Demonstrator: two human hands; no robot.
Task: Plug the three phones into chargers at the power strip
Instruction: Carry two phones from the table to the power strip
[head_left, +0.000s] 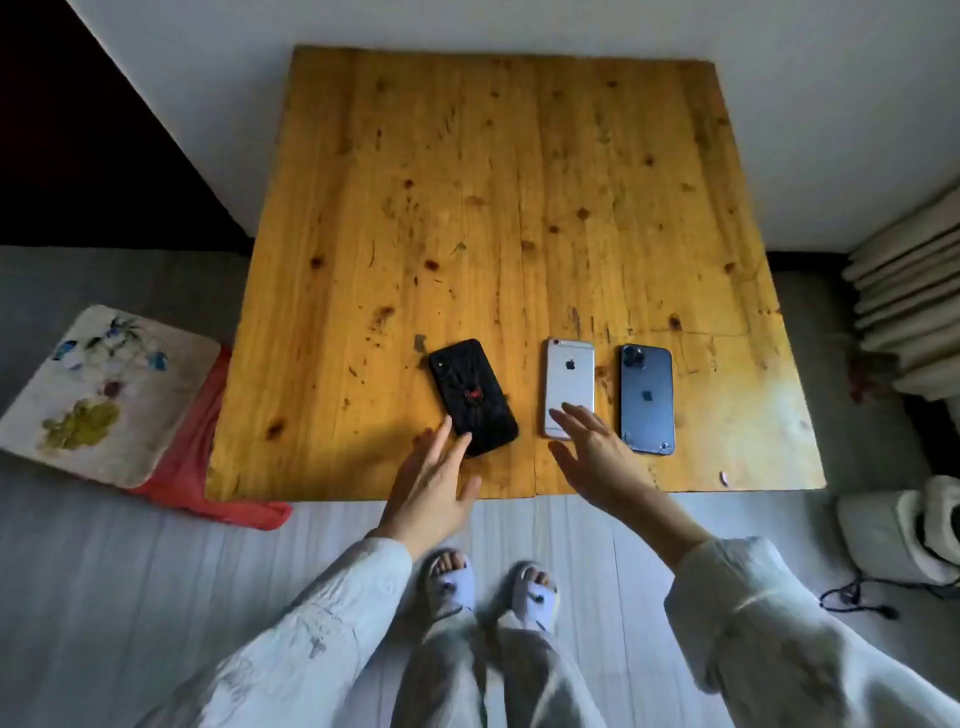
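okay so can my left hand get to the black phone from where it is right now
Probably yes. The left hand is open with its fingertips already at the near end of the black phone, which lies flat on the wooden table. Nothing sits between them, and the right hand is over by the silver phone.

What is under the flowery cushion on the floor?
A red cloth sticks out from under the flowery cushion, along its table-side and near edges. How far it reaches beneath, and whether anything else lies there, is covered.

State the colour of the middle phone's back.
Silver, with a dark logo; the phone shows in the head view.
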